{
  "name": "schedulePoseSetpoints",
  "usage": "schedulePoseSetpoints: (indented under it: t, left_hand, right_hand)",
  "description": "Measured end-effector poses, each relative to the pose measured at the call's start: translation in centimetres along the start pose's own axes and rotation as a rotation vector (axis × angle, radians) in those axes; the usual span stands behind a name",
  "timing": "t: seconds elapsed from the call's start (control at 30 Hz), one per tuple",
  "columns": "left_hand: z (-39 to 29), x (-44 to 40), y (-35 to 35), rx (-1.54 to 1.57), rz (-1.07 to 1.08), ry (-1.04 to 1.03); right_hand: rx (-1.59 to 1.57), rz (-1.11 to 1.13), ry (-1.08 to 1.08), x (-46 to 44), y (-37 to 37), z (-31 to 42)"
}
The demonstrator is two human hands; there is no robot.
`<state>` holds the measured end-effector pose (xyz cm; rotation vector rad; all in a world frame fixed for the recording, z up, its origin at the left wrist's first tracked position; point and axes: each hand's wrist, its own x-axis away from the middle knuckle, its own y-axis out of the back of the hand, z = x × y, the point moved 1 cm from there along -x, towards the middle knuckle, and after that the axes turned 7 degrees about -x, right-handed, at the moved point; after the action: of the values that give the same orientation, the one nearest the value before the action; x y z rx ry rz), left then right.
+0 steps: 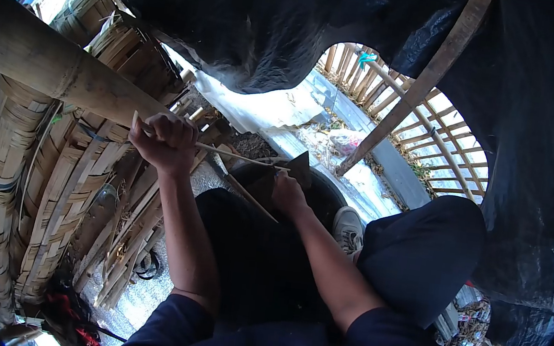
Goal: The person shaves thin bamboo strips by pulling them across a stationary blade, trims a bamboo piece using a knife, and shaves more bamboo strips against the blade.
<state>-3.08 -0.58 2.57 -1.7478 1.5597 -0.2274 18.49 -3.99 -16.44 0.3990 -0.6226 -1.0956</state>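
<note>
A thin, pale bamboo strip (231, 153) runs almost level between my two hands. My left hand (164, 142) is closed in a fist around its left end, beside a thick bamboo pole. Lower and to the right, my right hand (290, 193) is closed at the strip's other end, above my lap. Just beyond those fingers a dark, pointed, flat piece (300, 168) sticks up; whether this hand also grips it I cannot tell. Another pale stick (252, 197) slants down below the strip. Behind my right hand is a round dark tub (330, 188).
The thick bamboo pole (61, 70) crosses at upper left. Woven bamboo baskets (5, 160) and loose bamboo slats (133, 242) crowd the left side. Black plastic sheeting (240, 23) hangs overhead. A wooden post (418, 93) leans at upper right before a bamboo fence (447, 135).
</note>
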Motion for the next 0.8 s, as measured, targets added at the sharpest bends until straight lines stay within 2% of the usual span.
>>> schedulePoseSetpoints:
  t: [0.07,0.13,0.2,0.27,0.3,0.37,0.4,0.47,0.53,0.6,0.67,0.73,0.8]
  left_hand:
    - [0.1,-0.1,0.0,-0.009,-0.025,-0.003]
    - [0.2,-0.3,-0.2,0.003,-0.025,-0.022]
    - [0.2,-0.1,-0.2,0.015,-0.032,-0.009]
    - [0.0,-0.1,-0.1,0.023,-0.027,0.002]
    - [0.0,0.1,-0.2,0.015,-0.017,0.005]
    - [0.1,-0.2,0.0,0.007,-0.002,0.006]
    - [0.1,-0.3,-0.2,0.005,0.002,-0.006]
    - [0.3,-0.1,-0.2,0.006,-0.005,-0.02]
    - [0.3,-0.3,-0.2,0.029,0.01,-0.001]
    - [0.3,0.0,-0.5,0.021,0.065,-0.007]
    - [0.2,-0.5,-0.6,0.009,0.125,-0.019]
    - [0.5,-0.2,-0.5,0.003,0.018,-0.014]
    - [0.5,-0.1,-0.8,0.003,0.003,0.001]
  right_hand:
    - [0.018,0.009,0.023,-0.3,0.1,1.3]
    - [-0.115,0.0,0.154,0.2,1.5,6.2]
    - [-0.141,0.01,0.165,0.5,1.1,4.5]
    - [-0.041,-0.008,-0.063,0.7,0.0,-0.7]
    - [-0.044,-0.014,-0.06,0.4,-0.3,-0.8]
    - [-0.013,-0.084,0.049,-0.3,-0.9,-0.9]
    - [-0.013,-0.079,0.043,-0.2,-0.4,0.6]
    - [-0.155,0.009,0.212,0.1,1.9,5.2]
    - [-0.15,0.021,0.183,0.4,1.1,2.7]
    - [-0.016,0.012,-0.038,1.1,0.7,-1.4]
    - [-0.004,-0.017,-0.009,-0.1,0.2,-1.1]
    - [0.011,-0.022,0.004,-0.1,0.8,1.6]
    - [-0.032,0.071,0.033,0.2,2.2,5.3]
